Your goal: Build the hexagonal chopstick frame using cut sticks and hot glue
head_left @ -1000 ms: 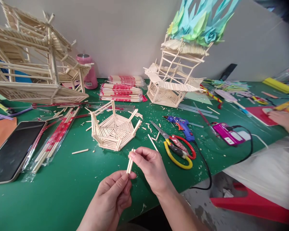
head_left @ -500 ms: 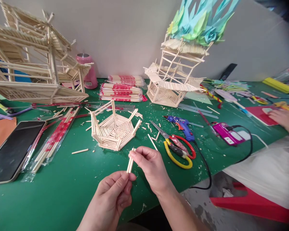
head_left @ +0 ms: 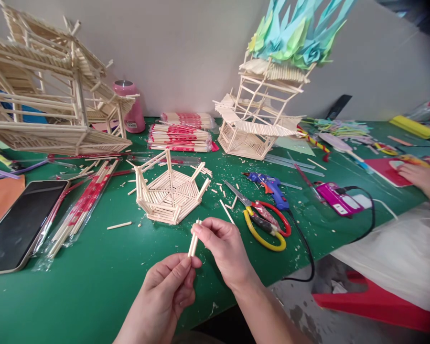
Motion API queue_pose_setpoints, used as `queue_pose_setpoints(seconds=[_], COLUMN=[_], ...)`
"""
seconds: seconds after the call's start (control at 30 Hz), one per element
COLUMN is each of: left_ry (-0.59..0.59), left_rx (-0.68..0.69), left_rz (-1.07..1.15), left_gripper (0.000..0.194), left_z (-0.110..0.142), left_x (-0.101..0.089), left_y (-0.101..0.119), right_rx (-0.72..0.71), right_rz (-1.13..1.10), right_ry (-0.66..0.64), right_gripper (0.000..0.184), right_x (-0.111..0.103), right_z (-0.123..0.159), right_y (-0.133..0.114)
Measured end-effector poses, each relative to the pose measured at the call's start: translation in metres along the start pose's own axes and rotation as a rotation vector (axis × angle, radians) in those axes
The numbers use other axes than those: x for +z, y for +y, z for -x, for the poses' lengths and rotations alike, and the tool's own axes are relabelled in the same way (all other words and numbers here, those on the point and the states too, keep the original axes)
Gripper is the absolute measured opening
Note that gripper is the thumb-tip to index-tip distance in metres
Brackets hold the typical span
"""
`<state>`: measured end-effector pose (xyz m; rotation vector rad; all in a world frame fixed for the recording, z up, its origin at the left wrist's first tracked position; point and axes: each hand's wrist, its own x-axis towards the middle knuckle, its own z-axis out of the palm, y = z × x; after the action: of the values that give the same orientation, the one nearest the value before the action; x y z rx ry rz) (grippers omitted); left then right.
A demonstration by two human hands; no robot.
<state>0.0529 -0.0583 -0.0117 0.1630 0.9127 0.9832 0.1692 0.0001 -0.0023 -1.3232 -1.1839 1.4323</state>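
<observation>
The left hand (head_left: 170, 286) and right hand (head_left: 218, 243) pinch two short sticks (head_left: 193, 244) at opposite ends, near the stick frame (head_left: 177, 191) on the surface (head_left: 82, 296); its floor looks laid, its rightmost posts unjoined on top.

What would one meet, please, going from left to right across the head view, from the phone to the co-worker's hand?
Phone, stick packet, left hand, held sticks, right hand, scissors, purple box, co-worker's hand.
</observation>
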Motion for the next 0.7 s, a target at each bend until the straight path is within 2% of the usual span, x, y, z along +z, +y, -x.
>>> queue_pose_setpoints(seconds=[0.2, 0.33, 0.4, 0.5, 0.7], left_ry=[0.01, 0.026, 0.018, 0.006, -0.007], left_rx=[-0.042, -0.034, -0.023, -0.019, -0.021], left_rz=[-0.054, -0.046, -0.046, -0.037, -0.043], left_gripper=[0.034, 0.034, 0.032, 0.031, 0.031], left_z=[0.0, 0.002, 0.003, 0.004, 0.003], left_x=[0.006, 0.007, 0.006, 0.004, -0.001], left_y=[0.006, 0.009, 0.008, 0.007, 0.004], right_rx=[-0.024, -0.08, -0.134, -0.226, -0.306], right_rz=[0.028, 0.12, 0.2, 0.44, 0.71], right_ry=[-0.006, 0.004, 0.067, 0.127, 0.078], right_gripper=[0.028, 0.029, 0.029, 0.029, 0.024], right_x=[0.001, -0.006, -0.013, -0.023, -0.024], right_z=[0.001, 0.001, -0.001, -0.005, -0.009], right_y=[-0.001, -0.003, -0.005, -0.005, 0.003])
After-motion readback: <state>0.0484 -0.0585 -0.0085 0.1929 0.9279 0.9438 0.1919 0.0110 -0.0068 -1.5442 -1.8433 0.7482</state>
